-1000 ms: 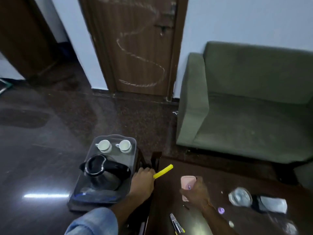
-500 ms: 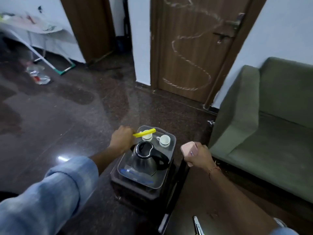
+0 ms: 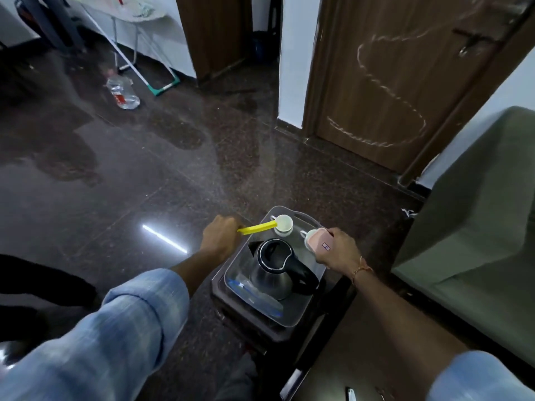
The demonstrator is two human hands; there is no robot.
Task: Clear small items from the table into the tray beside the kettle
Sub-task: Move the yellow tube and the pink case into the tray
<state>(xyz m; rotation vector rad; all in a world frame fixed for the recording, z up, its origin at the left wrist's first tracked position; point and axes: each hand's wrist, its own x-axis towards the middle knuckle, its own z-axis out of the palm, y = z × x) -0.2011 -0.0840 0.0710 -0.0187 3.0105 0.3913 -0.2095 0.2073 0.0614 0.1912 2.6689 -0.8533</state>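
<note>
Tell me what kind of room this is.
Probably a home living room: an olive-green upholstered sofa against the wall, a brown wooden door scrawled with chalk, and a clear plastic tray holding a steel electric kettle and white teacups.

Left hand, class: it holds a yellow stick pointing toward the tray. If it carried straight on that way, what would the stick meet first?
Probably the far white cup: the yellow stick in the left hand already ends at its rim in the picture, though their relative heights are unclear.

Right hand [image 3: 337,250] covers half the second cup [image 3: 307,236]. Pink item's [image 3: 318,244] label unreadable. Bench [image 3: 376,342] cut by bottom edge.
</note>
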